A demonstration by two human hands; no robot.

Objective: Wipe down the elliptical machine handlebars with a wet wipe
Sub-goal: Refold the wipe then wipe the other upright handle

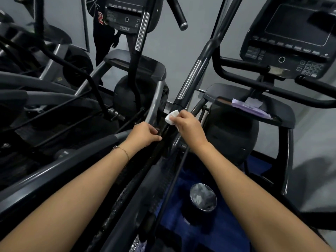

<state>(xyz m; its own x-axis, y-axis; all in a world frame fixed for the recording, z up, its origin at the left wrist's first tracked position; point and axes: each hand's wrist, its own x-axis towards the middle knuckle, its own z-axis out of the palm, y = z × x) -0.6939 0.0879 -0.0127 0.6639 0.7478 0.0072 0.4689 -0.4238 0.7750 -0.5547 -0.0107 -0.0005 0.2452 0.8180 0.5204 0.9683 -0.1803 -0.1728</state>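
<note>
meanwhile, the left hand (143, 132) closes on the dark lower bar just beside the right hand (189, 127), which pinches a folded white wet wipe (171, 116) against the base of the handlebar (192, 77). the bar's long axis climbs up and away from that grip, toward the right-hand console (291, 39). grey gym walls stand beyond, with a bin (202, 199) below the right forearm.

We see a purple wipe packet (251, 108) lying on the tray of the neighbouring machine, below its console (294, 39). A metal-rimmed bin (203, 199) of crumpled wipes stands on blue flooring (227, 224). A mirror (60, 20) lines the wall.
</note>
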